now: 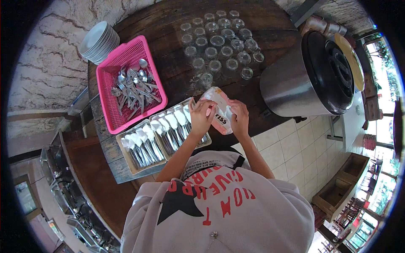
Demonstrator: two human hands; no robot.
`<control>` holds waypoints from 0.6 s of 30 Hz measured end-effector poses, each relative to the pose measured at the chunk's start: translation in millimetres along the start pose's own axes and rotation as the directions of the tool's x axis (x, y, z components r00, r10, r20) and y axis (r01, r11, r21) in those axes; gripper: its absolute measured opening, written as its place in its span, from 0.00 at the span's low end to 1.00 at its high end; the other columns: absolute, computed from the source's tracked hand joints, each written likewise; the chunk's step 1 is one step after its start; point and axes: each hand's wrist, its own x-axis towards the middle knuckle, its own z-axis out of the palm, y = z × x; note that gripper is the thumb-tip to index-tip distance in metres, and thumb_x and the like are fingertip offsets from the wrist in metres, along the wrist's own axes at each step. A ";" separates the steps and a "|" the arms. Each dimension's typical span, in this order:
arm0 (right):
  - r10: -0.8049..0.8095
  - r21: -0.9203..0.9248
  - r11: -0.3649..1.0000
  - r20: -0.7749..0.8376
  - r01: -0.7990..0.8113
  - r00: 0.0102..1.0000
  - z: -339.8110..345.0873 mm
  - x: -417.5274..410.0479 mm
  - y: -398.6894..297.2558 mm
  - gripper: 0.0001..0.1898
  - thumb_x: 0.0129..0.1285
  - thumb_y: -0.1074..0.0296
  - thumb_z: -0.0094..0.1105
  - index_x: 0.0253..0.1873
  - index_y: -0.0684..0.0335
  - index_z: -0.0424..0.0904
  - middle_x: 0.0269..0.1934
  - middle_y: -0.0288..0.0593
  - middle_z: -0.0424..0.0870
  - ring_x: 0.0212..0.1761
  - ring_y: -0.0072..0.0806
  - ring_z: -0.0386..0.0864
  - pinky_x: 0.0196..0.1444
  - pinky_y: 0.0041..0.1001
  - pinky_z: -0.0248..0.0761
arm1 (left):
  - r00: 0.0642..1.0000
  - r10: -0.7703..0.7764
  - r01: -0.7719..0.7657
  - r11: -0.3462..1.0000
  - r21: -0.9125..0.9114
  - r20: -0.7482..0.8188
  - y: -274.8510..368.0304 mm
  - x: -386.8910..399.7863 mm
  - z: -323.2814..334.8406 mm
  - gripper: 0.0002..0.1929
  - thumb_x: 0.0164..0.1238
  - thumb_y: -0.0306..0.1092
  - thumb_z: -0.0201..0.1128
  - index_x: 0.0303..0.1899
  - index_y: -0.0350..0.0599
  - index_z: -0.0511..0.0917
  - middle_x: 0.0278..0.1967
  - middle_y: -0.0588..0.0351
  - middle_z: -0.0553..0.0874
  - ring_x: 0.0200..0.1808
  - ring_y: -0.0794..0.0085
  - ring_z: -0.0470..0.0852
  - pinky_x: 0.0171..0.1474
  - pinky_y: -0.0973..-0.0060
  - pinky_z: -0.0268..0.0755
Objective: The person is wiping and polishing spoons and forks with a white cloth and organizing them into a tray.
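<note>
Before my chest is a soft pink-and-white tissue pack [219, 117] with dark lettering. My right hand [240, 119] grips its right side, thumb beside a bit of white tissue [228, 111]. At the pack's left side, my left hand [202, 116] pinches the wrapper with thumb and forefinger; the exact hold is partly hidden by the fingers. Under and left of my left forearm are two shallow woven baskets, a left basket [134, 170] and a right basket [207, 141]. Both hold rows of cutlery with white tissue wrapped around one end.
A pink plastic basket [102, 91] of loose spoons and forks stands left on the dark wooden table [164, 19]. Behind it rises a stack of white plates [100, 41]. Upturned glasses [217, 40] fill the table's middle. At right stands a large metal pot [288, 76] with a black lid.
</note>
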 end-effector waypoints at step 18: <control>0.296 0.594 0.634 0.405 -0.495 0.865 -7.0 9.9 -18.5 0.05 0.49 0.75 0.59 0.31 0.67 0.75 0.24 0.36 0.77 0.19 0.16 0.72 0.23 0.16 0.65 | 0.933 -0.324 0.253 0.902 -0.351 -0.160 -7.8 -11.8 -33.1 0.07 0.66 0.31 0.44 0.34 0.39 0.68 0.17 0.59 0.71 0.13 0.83 0.67 0.16 0.84 0.58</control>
